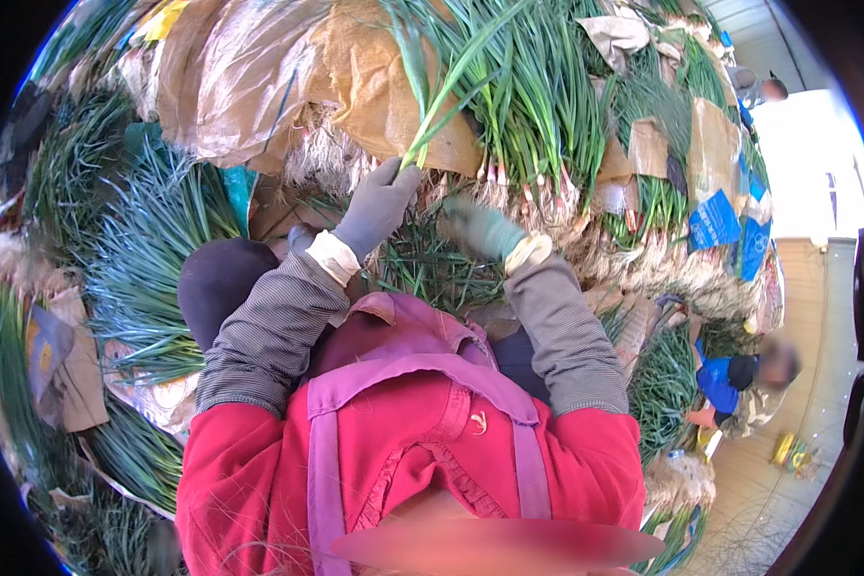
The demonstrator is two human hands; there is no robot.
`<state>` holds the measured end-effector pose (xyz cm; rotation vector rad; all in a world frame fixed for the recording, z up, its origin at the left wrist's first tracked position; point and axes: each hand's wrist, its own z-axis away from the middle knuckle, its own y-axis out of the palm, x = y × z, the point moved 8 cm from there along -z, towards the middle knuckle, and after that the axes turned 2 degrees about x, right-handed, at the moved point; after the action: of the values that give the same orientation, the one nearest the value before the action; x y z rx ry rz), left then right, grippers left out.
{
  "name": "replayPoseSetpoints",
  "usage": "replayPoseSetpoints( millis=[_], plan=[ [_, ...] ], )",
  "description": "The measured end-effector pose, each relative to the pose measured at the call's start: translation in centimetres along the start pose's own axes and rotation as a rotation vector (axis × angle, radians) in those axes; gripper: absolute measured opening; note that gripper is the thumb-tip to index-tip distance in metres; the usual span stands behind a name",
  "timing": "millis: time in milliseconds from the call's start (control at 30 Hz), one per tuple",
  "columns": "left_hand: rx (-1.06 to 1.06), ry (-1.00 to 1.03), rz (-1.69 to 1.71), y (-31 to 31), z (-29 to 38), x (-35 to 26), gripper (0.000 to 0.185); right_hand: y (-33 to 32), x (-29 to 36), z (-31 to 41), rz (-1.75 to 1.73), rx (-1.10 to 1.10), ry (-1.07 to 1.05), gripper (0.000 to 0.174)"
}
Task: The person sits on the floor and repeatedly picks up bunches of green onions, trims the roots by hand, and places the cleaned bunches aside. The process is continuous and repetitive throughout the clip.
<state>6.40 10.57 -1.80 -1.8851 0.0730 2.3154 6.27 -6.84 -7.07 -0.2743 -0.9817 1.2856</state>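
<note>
My left hand (380, 205), in a grey glove, grips a green scallion (443, 97) low on its stalk, with the leaves pointing up and to the right. My right hand (484, 229) wears a green glove and is blurred by motion, so its fingers and anything in them cannot be made out. It hovers just right of my left hand, over loose green leaf scraps (432, 270) between my legs. Beyond it lies a thick row of scallions (540, 108) with their pale roots (540, 205) towards me. A tan woven sack (374, 72) covers more rooted plants.
Bundled scallions (162, 252) spread along my left. Further rooted bundles (680, 270), blue plastic pieces (714, 219) and a brown paper sheet (716, 147) lie to the right. A person in blue (720, 381) sits at the right, and another person (759, 88) is further back.
</note>
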Motion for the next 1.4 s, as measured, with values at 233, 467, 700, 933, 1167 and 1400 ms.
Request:
replayPoseSetpoints(
  millis=[233,467,700,933,1167,1400],
  plan=[
    [-0.017,0.085,-0.333,1.6,-1.6,3.6,0.031,-4.0,7.3,-1.0,-0.332,-0.813,-0.215,0.031],
    [0.165,-0.064,0.477,0.7,0.8,-3.6,0.028,-7.8,-0.2,-0.8,-0.597,-0.732,-0.054,0.017],
    [0.269,-0.202,0.419,3.5,-1.3,1.6,0.033,-12.3,-5.6,-4.6,-0.062,-0.594,0.322,0.051],
    [0.298,-0.107,0.285,5.8,-1.6,2.1,0.021,-6.7,3.9,-3.4,-0.294,-0.724,-0.359,0.03],
    [0.034,-0.102,1.128,1.9,-1.2,-4.3,0.026,-6.6,0.8,2.9,0.021,-0.385,-0.174,0.026],
    [0.43,-0.4,0.805,10.2,0.6,1.9,0.038,-14.4,-7.0,4.9,0.178,-0.77,0.325,0.037]
  ],
)
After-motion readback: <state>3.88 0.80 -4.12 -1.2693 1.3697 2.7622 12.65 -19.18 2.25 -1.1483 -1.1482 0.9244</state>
